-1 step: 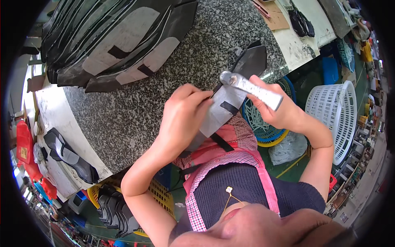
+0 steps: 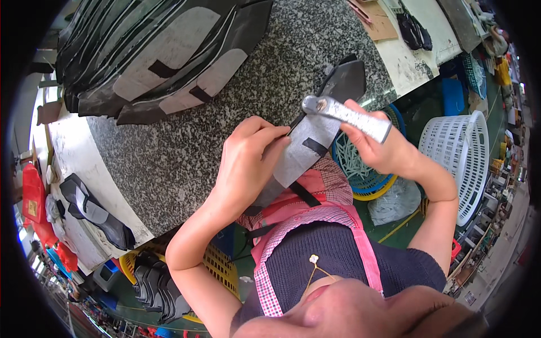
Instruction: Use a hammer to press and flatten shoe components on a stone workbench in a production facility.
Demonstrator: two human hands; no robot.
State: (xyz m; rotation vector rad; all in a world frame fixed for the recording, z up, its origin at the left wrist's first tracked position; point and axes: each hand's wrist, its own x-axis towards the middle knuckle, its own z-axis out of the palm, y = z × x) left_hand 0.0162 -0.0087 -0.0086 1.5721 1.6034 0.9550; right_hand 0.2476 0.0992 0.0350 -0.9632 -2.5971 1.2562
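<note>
My right hand [image 2: 378,141] is closed around the handle of a silver metal hammer [image 2: 355,117]. Its rounded head rests on or just above the edge of a flat black-and-grey shoe-upper piece [image 2: 319,133]; contact is hard to tell. That piece lies at the near edge of the speckled stone table, its lower end reaching over my lap. It has a pale grey lining with a small black strip, and a pointed black end on the far side. With the fingertips of my left hand [image 2: 251,152], I pinch the piece's left edge, close to the hammer head.
Stacked black and grey pieces [image 2: 169,62] cover the table's far left. Another black piece [image 2: 98,214] lies on the white left surface. A blue basket [image 2: 369,180] of white strips stands beneath the right edge, with a white basket [image 2: 457,163] beyond. A yellow basket [image 2: 217,273] sits lower left.
The hammer's handle end and my right hand have shifted very slightly right. My left hand and the black-and-grey piece look almost unchanged.
</note>
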